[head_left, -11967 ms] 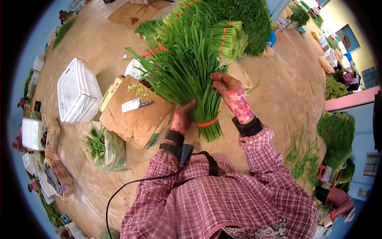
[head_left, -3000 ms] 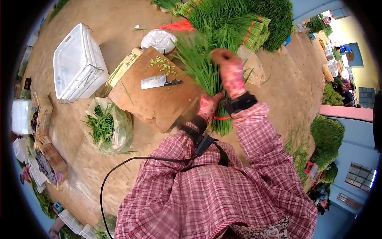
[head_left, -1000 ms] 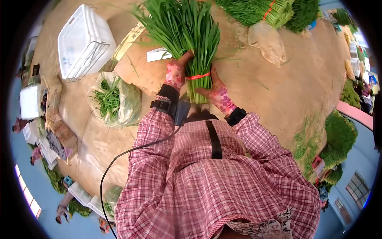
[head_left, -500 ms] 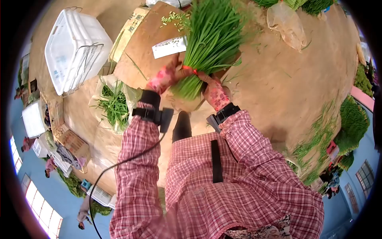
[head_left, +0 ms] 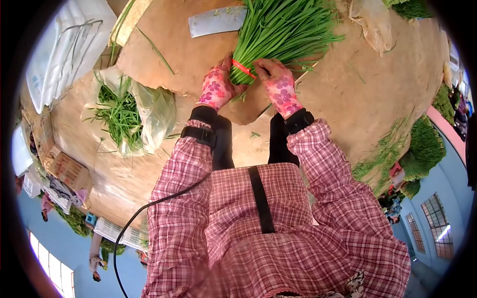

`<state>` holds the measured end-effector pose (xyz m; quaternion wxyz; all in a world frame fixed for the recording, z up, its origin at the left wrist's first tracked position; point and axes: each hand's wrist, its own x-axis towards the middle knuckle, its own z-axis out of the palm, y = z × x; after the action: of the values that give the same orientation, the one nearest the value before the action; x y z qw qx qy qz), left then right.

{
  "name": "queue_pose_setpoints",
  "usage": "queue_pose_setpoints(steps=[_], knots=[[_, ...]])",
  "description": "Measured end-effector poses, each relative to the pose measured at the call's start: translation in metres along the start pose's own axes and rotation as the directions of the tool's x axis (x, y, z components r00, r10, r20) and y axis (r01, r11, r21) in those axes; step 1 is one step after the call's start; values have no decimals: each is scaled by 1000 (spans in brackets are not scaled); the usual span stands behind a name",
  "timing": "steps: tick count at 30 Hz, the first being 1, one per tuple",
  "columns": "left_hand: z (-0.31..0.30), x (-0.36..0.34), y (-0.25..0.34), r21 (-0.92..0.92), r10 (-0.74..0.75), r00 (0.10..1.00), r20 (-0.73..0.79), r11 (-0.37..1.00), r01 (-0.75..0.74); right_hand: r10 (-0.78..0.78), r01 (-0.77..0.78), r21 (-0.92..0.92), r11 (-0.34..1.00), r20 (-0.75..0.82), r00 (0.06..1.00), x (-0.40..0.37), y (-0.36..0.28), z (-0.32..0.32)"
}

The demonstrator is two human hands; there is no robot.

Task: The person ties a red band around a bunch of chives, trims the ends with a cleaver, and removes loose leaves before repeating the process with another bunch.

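A thick bunch of long green stalks [head_left: 283, 35] lies on a brown board [head_left: 159, 54], with a red band [head_left: 244, 68] around it near the cut ends. My left hand [head_left: 218, 85], in a pink flowered glove with bare fingers, is wrapped round the left side of the stalk ends. On the right of the bunch, my right hand [head_left: 279, 82] has its fingers curled against the stalks beside the band. A broad metal blade [head_left: 217, 21] lies flat on the board, left of the bunch.
An open plastic bag [head_left: 158, 111] of loose green stalks [head_left: 118, 116] is at the left. White crates [head_left: 64, 44] stand at the upper left, a cardboard box [head_left: 68, 170] below them. Crumpled plastic [head_left: 372, 22] lies upper right. Loose stalks [head_left: 385, 154] lie right. A person [head_left: 95, 253] is far off.
The view has shifted. The bunch now leans more to the right, and its lower ends are no longer blurred. My right hand has moved up beside the red band.
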<state>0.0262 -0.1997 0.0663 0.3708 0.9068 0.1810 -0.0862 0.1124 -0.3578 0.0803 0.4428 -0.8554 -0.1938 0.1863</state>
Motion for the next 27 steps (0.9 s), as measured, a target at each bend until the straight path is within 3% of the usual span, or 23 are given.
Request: queue_pose_setpoints(steps=[3,8,11,13,16,17,20,21,24,27], knots=[[-5,1,-5,3,-134,984,118,991,135,-44,77,-214,974,151,987,11,-13,3],[-6,-1,22,333,-150,989,-12,932,145,-89,224,-478,849,290,953,20,-13,6],[7,-1,24,364,-187,979,-76,909,202,12,57,-348,936,193,981,9,-12,7],[8,2,15,333,-252,968,-23,910,245,131,-91,-261,961,142,981,1,-15,15],[13,1,12,340,-270,962,-40,902,267,112,-87,-190,978,123,986,-8,-8,25],[14,-1,12,352,-262,963,-63,897,267,38,-13,-276,961,83,996,-9,-6,28],[12,0,14,353,-280,959,-51,893,280,34,230,-652,722,366,930,11,-23,21],[12,0,15,359,-281,958,-53,890,280,-41,390,-656,646,481,876,19,-30,17],[17,1,7,371,-288,955,-77,881,295,139,616,-674,408,713,688,41,-63,22],[27,3,4,377,-292,949,-119,871,315,250,555,-682,476,710,658,44,-75,21]])
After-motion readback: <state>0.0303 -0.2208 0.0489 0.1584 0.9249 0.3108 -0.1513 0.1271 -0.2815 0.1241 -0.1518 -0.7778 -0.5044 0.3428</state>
